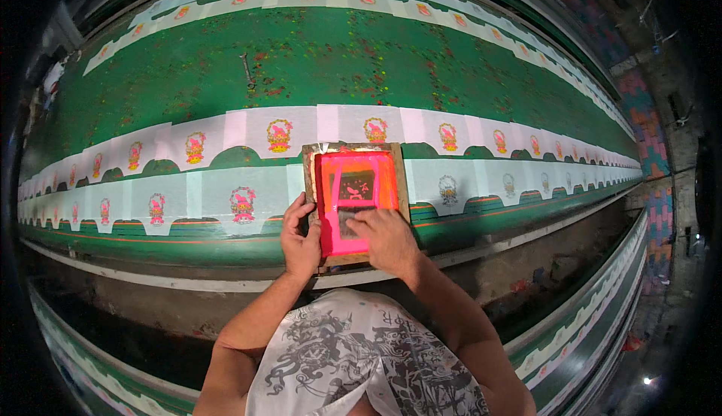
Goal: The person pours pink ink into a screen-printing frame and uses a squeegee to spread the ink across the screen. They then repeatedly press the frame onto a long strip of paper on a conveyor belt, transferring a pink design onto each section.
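Observation:
A wooden-edged screen printing frame (402,190) lies across the near row of white fabric pieces. Bright pink and orange ink covers its inner border, and a dark mesh window (356,183) shows a small pink motif. My left hand (299,241) grips the frame's left side, thumb toward the inner edge. Inside the frame, my right hand (387,241) holds what looks like a flat brownish squeegee (347,220) with a pink upper edge. Its fingers partly cover that tool. The fabric under the frame is hidden.
White fabric pieces with pink-and-yellow prints (280,134) line the long green table (316,55). Pieces to the right in the near row carry grey outline prints (448,189). A small dark tool (248,70) lies farther back. A pale rail (226,283) edges the table.

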`<state>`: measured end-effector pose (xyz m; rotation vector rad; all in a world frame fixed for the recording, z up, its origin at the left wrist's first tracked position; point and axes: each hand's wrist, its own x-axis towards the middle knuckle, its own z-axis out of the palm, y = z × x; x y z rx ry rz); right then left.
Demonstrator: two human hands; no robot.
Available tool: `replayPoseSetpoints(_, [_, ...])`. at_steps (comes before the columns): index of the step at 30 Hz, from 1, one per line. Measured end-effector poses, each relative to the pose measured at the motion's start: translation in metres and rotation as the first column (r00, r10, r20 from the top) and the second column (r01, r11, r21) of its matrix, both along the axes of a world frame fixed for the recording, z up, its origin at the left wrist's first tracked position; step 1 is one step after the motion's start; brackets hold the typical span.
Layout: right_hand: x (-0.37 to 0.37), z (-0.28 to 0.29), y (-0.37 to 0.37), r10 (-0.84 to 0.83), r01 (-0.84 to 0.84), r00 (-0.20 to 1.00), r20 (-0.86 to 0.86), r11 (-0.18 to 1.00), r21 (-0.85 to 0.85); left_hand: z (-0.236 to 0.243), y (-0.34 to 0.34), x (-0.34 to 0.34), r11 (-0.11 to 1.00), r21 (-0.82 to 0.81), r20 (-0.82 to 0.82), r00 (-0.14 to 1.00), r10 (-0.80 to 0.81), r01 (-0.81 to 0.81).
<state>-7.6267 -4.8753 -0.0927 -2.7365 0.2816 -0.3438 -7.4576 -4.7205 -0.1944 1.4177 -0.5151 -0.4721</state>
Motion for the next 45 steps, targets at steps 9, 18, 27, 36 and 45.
replayPoseSetpoints(9, [-0.034,0.019,0.032,0.026,-0.02,0.999,-0.046,0.992,0.125,0.012,-0.001,-0.003,0.977,0.214,0.309,0.95,-0.05,-0.019])
replayPoseSetpoints(18, [-0.101,-0.005,0.005,-0.309,0.249,0.929,0.203,0.929,0.275,0.023,-0.014,-0.014,0.99,0.13,0.303,0.953,0.019,-0.061])
replayPoseSetpoints(27, [-0.223,-0.038,-0.076,-0.597,0.401,0.773,0.213,0.721,0.566,0.024,-0.118,-0.12,0.996,0.089,0.38,0.924,-0.03,-0.004])
replayPoseSetpoints(36, [-0.299,-0.041,-0.145,-0.555,0.352,0.807,0.201,0.726,0.591,0.008,-0.176,-0.189,0.995,0.096,0.238,0.971,-0.011,-0.012])
replayPoseSetpoints(45, [-0.293,-0.012,-0.153,-0.33,0.216,0.912,0.245,0.892,0.396,-0.002,-0.174,-0.184,0.995,0.104,0.13,0.992,-0.006,-0.008])
